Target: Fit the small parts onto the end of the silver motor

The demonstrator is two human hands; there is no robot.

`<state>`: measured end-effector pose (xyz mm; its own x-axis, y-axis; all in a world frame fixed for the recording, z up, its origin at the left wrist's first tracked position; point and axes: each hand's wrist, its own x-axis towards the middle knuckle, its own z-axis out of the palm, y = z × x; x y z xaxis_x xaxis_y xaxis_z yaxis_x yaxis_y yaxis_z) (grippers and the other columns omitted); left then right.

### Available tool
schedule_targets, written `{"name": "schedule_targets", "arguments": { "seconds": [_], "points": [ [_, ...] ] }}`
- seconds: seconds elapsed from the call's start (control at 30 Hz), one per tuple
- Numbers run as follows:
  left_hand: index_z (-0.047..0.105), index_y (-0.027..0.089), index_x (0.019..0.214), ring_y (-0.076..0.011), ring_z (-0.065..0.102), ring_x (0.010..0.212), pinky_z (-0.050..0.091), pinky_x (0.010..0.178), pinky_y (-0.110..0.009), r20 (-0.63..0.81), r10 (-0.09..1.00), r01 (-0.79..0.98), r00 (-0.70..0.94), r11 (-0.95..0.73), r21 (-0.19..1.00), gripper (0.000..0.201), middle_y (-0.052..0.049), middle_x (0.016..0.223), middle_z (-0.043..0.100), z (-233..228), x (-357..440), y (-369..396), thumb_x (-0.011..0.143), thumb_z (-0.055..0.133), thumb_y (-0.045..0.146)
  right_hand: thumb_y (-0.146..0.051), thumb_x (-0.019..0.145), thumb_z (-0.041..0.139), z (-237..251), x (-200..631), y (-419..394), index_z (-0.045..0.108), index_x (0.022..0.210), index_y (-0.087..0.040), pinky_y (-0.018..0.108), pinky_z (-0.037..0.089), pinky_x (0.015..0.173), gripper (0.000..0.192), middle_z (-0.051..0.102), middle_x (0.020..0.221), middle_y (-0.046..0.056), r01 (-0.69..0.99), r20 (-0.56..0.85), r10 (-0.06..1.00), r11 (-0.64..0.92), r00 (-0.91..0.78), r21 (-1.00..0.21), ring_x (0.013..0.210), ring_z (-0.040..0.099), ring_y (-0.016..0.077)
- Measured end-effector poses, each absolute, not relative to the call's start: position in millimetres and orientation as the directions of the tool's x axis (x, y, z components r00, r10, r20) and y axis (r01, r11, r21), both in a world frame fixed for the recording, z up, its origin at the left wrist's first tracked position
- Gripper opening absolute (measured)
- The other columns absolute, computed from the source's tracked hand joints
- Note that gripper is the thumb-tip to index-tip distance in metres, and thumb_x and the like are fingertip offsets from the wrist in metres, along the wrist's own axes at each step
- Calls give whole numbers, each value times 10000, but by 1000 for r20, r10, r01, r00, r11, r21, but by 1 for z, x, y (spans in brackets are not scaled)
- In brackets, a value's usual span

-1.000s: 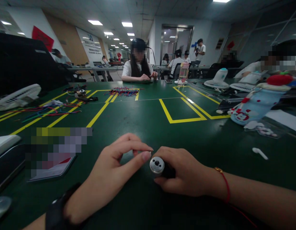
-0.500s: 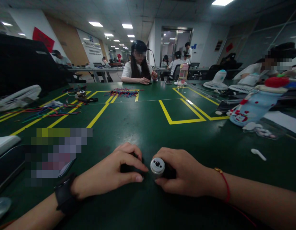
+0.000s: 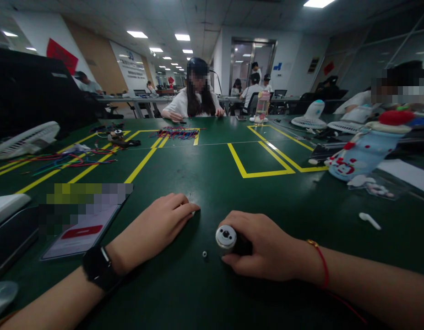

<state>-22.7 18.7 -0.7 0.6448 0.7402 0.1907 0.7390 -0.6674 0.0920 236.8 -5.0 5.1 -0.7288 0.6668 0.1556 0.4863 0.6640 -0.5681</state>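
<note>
Silver-ended cylinder (image 3: 226,234) stays grasped in the right hand (image 3: 262,245); just left of it, a small grey ring-shaped part (image 3: 204,254) now lies unheld on the green tabletop (image 3: 267,195). The left hand (image 3: 159,222) has shifted farther off; whether its bunched fingertips pinch anything, I cannot tell.

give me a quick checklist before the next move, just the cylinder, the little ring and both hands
1. Cylinder held: ok, right grip wraps it.
2. Cylinder's silver end uncovered: ok, its dark holes show.
3. Ring in sight: ok, on the table, apart from the cylinder.
4. Left grip on the ring: not ok, it is apart from it.
5. Left grip free: cannot tell, the fingertips hide what may be between them.
6. Earbud clear of both hands: ok, it lies off to the right.
</note>
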Motion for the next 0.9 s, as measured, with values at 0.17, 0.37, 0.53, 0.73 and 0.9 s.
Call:
{"name": "schedule_targets", "arguments": {
  "seconds": [0.17, 0.37, 0.53, 0.73, 0.9],
  "points": [
    [575, 238, 1208, -242, 571, 886, 446, 801, -403, 172, 711, 729, 682, -680, -80, 307, -79, 1007, 594, 1, -21, 16, 930, 471, 157, -287, 747, 658, 6, 236, -6, 567, 1014, -188, 266, 398, 665, 299, 596, 938, 24, 493, 151, 671, 661, -726, -566, 771, 516, 151],
    [568, 212, 1189, -240, 565, 854, 417, 798, -400, 159, 625, 645, 764, -740, -191, 307, -79, 1007, 613, 10, -19, 8, 918, 465, 110, -291, 743, 663, 5, 235, -5, 563, 1004, -189, 263, 392, 665, 298, 592, 947, 18, 494, 152, 673, 659, -724, -567, 775, 512, 146],
    [617, 160, 1064, -233, 534, 762, 384, 722, -406, 194, 459, 484, 867, -867, -113, 226, -81, 889, 612, 17, -10, -8, 923, 452, 226, -271, 733, 665, 4, 235, -5, 562, 996, -192, 249, 378, 629, 293, 592, 920, 8, 482, 168, 671, 663, -723, -573, 742, 505, 135],
    [629, 178, 847, -207, 476, 682, 320, 632, -378, 189, 415, 442, 890, -886, -137, 195, -45, 767, 572, 18, 0, -15, 932, 456, 209, -276, 734, 660, 3, 236, -6, 568, 994, -190, 254, 382, 637, 289, 595, 917, 19, 476, 181, 669, 668, -720, -573, 751, 511, 143],
    [621, 179, 830, -206, 474, 676, 319, 632, -374, 182, 427, 450, 886, -886, -111, 180, -41, 761, 567, 15, 0, -15, 920, 465, 179, -271, 740, 651, 3, 236, -6, 568, 987, -188, 253, 383, 635, 273, 599, 915, 23, 471, 187, 668, 670, -721, -574, 749, 515, 146]
  ]
}}
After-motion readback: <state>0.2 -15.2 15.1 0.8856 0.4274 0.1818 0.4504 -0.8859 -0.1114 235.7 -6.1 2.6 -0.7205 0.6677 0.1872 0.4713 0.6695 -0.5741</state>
